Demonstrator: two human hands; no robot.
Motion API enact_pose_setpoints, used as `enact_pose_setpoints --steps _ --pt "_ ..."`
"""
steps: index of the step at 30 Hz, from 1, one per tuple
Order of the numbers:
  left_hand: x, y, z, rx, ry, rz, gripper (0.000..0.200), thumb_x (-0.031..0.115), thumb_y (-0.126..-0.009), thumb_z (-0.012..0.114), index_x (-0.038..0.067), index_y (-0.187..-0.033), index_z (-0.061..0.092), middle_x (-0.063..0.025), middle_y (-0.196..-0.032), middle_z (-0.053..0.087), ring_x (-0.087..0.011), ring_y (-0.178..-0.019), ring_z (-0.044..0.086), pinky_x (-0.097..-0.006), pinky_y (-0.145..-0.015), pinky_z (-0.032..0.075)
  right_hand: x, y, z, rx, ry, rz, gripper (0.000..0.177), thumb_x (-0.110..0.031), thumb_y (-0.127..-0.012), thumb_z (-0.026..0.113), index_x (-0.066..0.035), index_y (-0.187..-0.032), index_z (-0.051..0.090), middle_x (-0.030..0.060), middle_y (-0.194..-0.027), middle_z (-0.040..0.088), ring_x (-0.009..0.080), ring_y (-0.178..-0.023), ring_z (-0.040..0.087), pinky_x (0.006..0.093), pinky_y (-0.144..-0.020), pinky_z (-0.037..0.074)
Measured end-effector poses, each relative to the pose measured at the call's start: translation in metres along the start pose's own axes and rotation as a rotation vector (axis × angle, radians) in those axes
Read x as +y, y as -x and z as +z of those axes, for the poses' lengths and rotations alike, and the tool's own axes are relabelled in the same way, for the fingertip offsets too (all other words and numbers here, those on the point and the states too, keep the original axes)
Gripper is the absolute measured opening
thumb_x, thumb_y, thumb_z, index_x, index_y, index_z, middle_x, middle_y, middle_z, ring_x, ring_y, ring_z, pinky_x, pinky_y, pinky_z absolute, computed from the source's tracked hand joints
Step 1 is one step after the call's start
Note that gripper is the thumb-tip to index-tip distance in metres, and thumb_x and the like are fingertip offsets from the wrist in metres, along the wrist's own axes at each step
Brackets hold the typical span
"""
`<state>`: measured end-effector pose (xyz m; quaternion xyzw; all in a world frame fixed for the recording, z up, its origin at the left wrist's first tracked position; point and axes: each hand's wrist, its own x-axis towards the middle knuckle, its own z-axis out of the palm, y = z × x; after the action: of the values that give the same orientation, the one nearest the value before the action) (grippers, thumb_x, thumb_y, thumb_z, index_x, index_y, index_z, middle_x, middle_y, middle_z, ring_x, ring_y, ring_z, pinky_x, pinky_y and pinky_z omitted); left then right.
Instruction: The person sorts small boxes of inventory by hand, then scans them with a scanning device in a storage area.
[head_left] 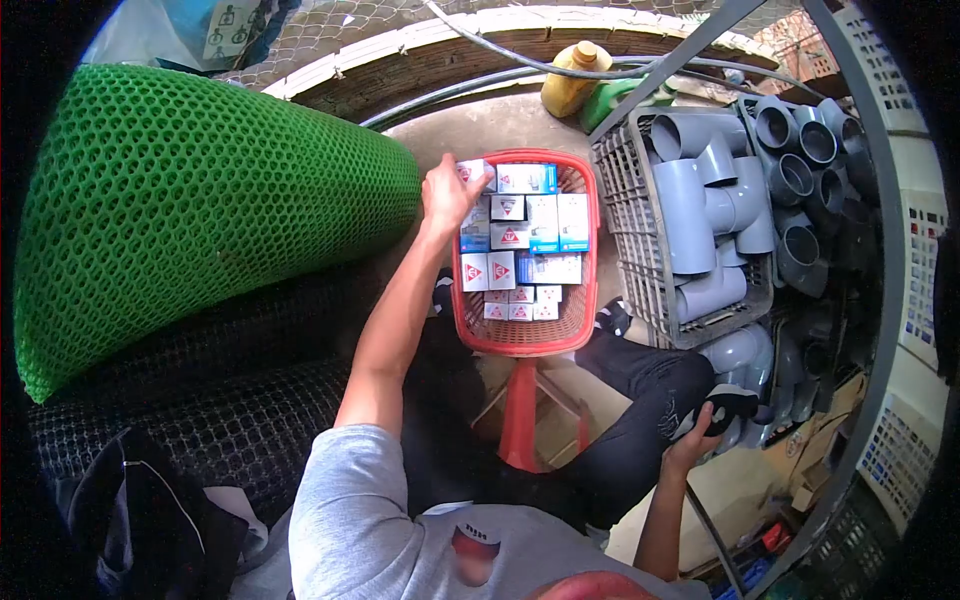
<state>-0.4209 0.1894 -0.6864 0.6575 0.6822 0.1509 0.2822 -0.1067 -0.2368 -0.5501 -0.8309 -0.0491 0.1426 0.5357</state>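
Note:
My left hand (pixel 450 197) reaches to the top left corner of a red plastic basket (pixel 595 225). Its fingers are closed around a small white carton (pixel 470 172) there. Beside it lies a blue and white carton (pixel 520 178), and several more small cartons with red triangle marks (pixel 500 270) fill the basket in rows. Low on the right, by my bent knee, my right hand (pixel 688 440) grips a black and white object (pixel 732 408); its kind I cannot make out, and most of the fingers are hidden.
A big roll of green plastic mesh (pixel 220 190) lies left, above black mesh (pixel 200 400). At right, a grey crate (pixel 640 240) holds grey pipe fittings (pixel 685 215) beside a metal rack post (pixel 880 230). Yellow (pixel 570 85) and green jugs (pixel 610 100) stand behind. A red stool (pixel 520 410) is below the basket.

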Motion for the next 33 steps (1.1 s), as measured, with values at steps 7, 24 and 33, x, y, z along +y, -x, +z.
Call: enact_pose_setpoints --steps 7,24,33 --pt "-0.002 -0.006 0.038 0.011 -0.099 0.068 0.068 0.052 -0.078 0.084 -0.005 -0.106 0.061 -0.0272 -0.094 0.072 -0.0458 -0.092 0.071 -0.0535 -0.082 0.058 0.014 -0.007 -0.012 -0.095 -0.048 -0.030 0.059 -0.026 -0.098 0.071 0.010 -0.139 0.046 0.0208 -0.141 0.055 0.0307 -0.127 0.057 0.0422 -0.110 0.045" --pt "-0.018 -0.029 0.064 -0.140 -0.067 -0.039 0.062 0.050 -0.075 0.085 -0.002 -0.108 0.074 -0.0259 -0.104 0.074 -0.0413 -0.101 0.072 -0.0500 -0.090 0.057 0.014 -0.009 -0.013 0.001 -0.008 0.032 0.059 -0.025 -0.097 0.071 0.011 -0.139 0.048 0.0216 -0.140 0.057 0.0310 -0.125 0.058 0.0421 -0.108 0.046" --pt "-0.016 -0.017 0.070 -0.059 -0.093 0.032 0.065 0.050 -0.082 0.081 0.002 -0.121 0.061 -0.0234 -0.126 0.063 -0.0401 -0.119 0.061 -0.0506 -0.097 0.053 0.001 -0.002 -0.003 -0.019 -0.012 -0.052 0.059 -0.023 -0.097 0.072 0.010 -0.140 0.047 0.0204 -0.139 0.057 0.0296 -0.125 0.058 0.0406 -0.109 0.045"
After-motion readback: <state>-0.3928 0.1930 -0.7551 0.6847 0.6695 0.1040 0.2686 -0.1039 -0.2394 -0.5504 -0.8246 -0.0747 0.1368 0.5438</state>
